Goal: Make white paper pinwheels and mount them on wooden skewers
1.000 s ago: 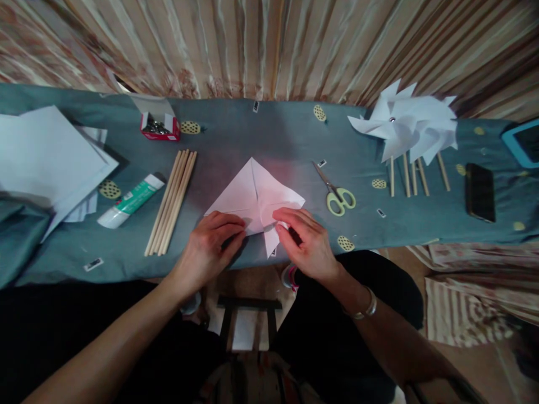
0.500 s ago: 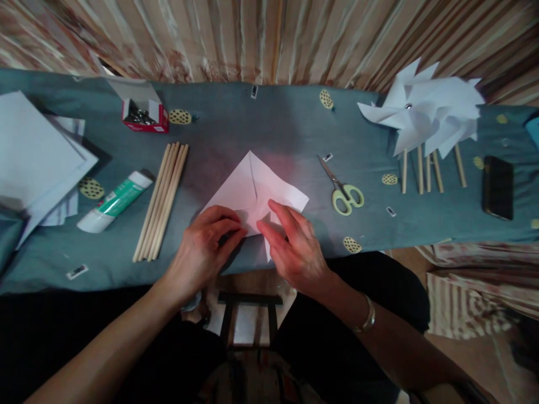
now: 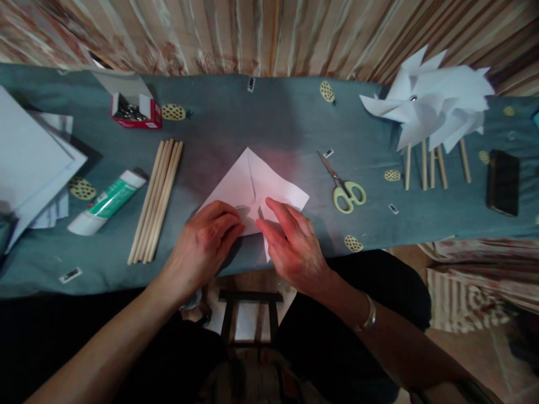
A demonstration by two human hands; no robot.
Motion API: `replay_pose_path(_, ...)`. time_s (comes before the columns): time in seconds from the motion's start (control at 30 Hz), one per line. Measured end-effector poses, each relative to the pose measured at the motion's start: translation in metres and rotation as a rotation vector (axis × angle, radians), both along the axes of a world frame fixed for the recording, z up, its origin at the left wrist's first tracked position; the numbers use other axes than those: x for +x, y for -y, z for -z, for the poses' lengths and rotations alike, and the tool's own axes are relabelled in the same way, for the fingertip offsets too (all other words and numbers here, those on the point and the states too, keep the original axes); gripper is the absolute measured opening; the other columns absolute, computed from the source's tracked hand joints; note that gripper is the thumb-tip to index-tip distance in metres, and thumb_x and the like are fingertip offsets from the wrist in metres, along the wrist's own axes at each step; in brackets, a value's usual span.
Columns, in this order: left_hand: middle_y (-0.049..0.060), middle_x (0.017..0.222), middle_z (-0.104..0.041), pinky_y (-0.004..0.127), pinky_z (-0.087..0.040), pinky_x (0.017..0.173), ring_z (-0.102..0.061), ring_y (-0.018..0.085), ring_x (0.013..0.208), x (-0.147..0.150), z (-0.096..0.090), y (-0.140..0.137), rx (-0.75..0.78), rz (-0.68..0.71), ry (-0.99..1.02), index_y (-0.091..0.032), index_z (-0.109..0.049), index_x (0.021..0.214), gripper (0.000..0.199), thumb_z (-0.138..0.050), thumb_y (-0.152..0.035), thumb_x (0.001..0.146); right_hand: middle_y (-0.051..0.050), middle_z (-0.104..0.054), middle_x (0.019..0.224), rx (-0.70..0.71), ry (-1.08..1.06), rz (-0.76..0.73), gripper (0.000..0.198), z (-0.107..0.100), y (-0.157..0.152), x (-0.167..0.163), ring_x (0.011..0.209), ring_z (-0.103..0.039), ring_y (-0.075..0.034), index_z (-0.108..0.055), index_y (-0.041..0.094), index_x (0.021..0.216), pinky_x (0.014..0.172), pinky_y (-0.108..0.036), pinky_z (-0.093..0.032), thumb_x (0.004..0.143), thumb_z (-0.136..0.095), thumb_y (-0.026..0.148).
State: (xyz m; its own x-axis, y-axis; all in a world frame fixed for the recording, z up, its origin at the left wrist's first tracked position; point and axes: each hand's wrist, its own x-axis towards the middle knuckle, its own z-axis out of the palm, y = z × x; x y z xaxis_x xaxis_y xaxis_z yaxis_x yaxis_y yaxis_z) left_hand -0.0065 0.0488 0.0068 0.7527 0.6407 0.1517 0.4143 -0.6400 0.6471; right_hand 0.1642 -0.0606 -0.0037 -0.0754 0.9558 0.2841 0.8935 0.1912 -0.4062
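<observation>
The scene is dim, with a muted, bluish cast. The brightest patch lies at the middle of the table [image 3: 286, 118], where a faint pink glow falls on the folded white paper [image 3: 252, 182]. The hands cast soft shadows toward the near edge, and everything below that edge sinks into near black. Wide-angle distortion bows the table's far edge and stretches the corners. Detail is soft throughout, softer at the left and right margins.

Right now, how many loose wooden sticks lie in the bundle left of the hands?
About 5, lying side by side in the wooden sticks bundle, between the glue tube and the folded white paper; the exact count is hard to tell.
</observation>
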Motion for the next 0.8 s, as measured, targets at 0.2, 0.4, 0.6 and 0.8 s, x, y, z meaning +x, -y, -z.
replay_pose_path(0.2, 0.006, 0.09, -0.059, 0.028, -0.049, 0.072, -0.059, 0.015, 0.079, 0.0008, -0.0015, -0.002, 0.021, 0.04, -0.013, -0.015, -0.062, 0.081, 0.02, -0.048, -0.022, 0.094, -0.014, -0.046, 0.145, 0.022, 0.024, 0.0, 0.038, -0.0005, -0.0012, 0.0003, 0.132, -0.043, -0.027, -0.054, 0.017, 0.126, 0.104, -0.048, -0.043, 0.089, -0.046, 0.01)
replay_pose_path(0.4, 0.005, 0.088, -0.06, 0.027, -0.049, 0.071, -0.06, 0.015, 0.078, 0.002, -0.0004, -0.0047, 0.012, 0.049, -0.025, -0.017, -0.062, 0.08, 0.02, -0.049, -0.024, 0.093, -0.015, -0.046, 0.144, 0.006, 0.023, 0.007, 0.036, -0.0003, -0.0032, 0.0001, 0.132, -0.042, -0.028, -0.055, 0.016, 0.124, 0.102, -0.049, -0.043, 0.09, -0.044, 0.011)
replay_pose_path(0.6, 0.005, 0.088, -0.06, 0.028, -0.049, 0.071, -0.059, 0.015, 0.077, 0.0025, -0.0002, -0.0057, 0.005, 0.053, -0.037, -0.015, -0.062, 0.079, 0.02, -0.05, -0.023, 0.092, -0.015, -0.049, 0.142, 0.019, 0.057, 0.019, 0.031, -0.0014, -0.006, -0.0015, 0.13, -0.045, -0.027, -0.06, 0.014, 0.118, 0.102, -0.045, -0.043, 0.09, -0.045, 0.011)
replay_pose_path(0.8, 0.005, 0.089, -0.059, 0.028, -0.048, 0.07, -0.058, 0.015, 0.076, 0.0031, -0.002, -0.0066, -0.008, 0.062, -0.061, -0.014, -0.063, 0.08, 0.02, -0.049, -0.023, 0.092, -0.017, -0.051, 0.139, 0.058, 0.078, 0.017, 0.029, -0.001, -0.0095, -0.002, 0.127, -0.046, -0.026, -0.062, 0.01, 0.115, 0.101, -0.044, -0.044, 0.09, -0.045, 0.012)
